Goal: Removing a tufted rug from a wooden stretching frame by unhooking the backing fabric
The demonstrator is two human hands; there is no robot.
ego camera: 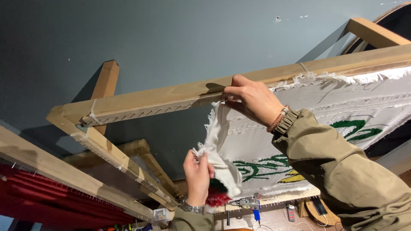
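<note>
Near the middle of the frame, the right hand (252,100) is pressing its fingers onto the upper edge of a white tufting cloth (317,109), right where that edge is meeting the top bar of a wooden frame (171,99). Its fingers are curled down and closed over the frayed edge, pinning or pinching it against the bar; the exact pinch is hidden under the knuckles. A beaded bracelet (279,118) is sitting on that wrist above an olive sleeve (342,167).

Lower, at centre bottom, the left hand (198,173) is clenching the loose corner of the cloth in a tight fist, with a wristwatch (191,208) showing below. The freed flap is hanging folded between the 2 hands, its long axis running diagonally from the right hand down and left to the left hand. The rest of the cloth is stretching to the right, attached along the bar and carrying a green and yellow tufted design (261,169).

The spiked strip on the bar is lying bare to the left of the right hand, so the attached part is lying to that hand's right, and the right hand is the nearer one to it. A second frame with red fabric (51,196) is standing at lower left.
</note>
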